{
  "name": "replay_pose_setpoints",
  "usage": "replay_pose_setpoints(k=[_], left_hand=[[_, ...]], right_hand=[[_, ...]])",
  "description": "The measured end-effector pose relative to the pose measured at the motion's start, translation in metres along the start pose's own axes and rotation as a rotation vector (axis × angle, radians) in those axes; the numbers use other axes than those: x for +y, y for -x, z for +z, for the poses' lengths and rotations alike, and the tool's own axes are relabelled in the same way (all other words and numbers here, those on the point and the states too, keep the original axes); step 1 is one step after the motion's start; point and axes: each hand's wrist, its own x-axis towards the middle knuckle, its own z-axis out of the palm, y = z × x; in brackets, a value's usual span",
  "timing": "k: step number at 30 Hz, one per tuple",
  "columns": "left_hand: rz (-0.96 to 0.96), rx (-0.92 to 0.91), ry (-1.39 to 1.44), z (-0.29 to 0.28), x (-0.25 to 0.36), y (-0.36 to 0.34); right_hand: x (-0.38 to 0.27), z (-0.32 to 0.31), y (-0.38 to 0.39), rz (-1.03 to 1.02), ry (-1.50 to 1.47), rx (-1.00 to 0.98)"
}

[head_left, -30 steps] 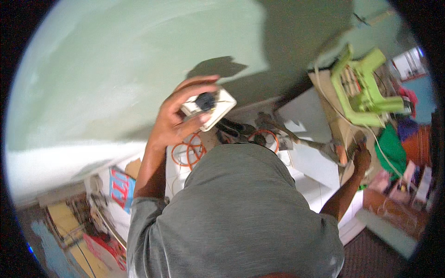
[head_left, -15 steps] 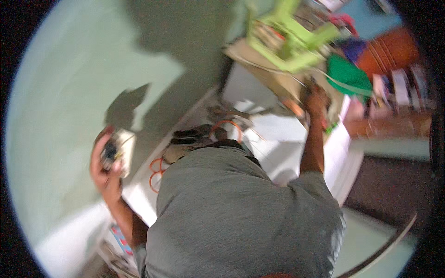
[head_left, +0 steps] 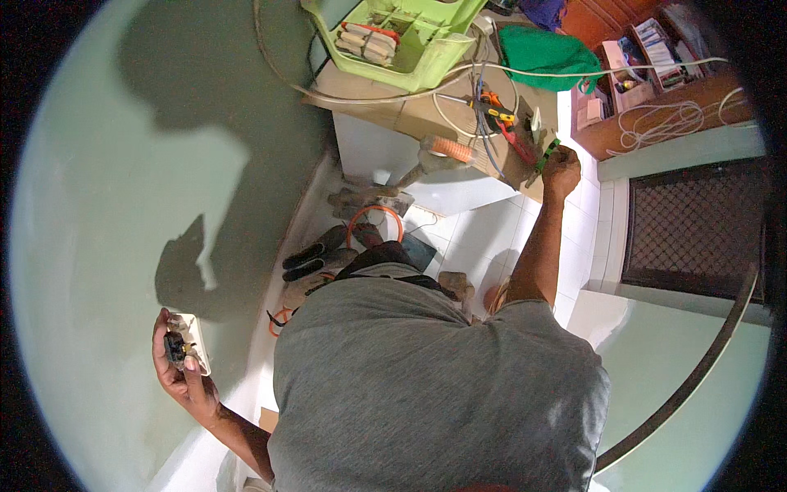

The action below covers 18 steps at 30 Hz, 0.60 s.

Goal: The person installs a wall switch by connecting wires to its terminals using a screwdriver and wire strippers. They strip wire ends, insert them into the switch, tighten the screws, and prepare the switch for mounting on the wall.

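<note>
At near left, a white plate (head_left: 194, 333) with a dark component (head_left: 175, 348) exposed is gripped between the fingers and thumb of the left hand (head_left: 182, 385), not mounted on the wall (head_left: 90, 246). Far right, the right hand (head_left: 561, 170) meets a green-and-black tool (head_left: 548, 154); its grip is unclear.

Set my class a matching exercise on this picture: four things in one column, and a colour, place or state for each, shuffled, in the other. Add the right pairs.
Things
1. Pale fitting
2. Right hand
3. Bunched cloth
4. Yellow-green plastic piece

Colours, places, states
A. Deep green all over
B. Has things lying in its hollow
C. Held in the left hand
D. Right by a green-handled tool

Pairs: 1-C, 2-D, 3-A, 4-B
</note>
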Motion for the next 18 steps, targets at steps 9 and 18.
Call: replay_pose_setpoints(k=[9, 18], left_hand=[[0.065, -0.090, -0.036, 0.011, 0.026, -0.013], [0.145, -0.152, -0.021, 0.017, 0.033, -0.020]], right_hand=[[0.020, -0.028, 0.022, 0.063, 0.013, -0.119], [0.006, -0.050, 0.031, 0.050, -0.141, -0.215]])
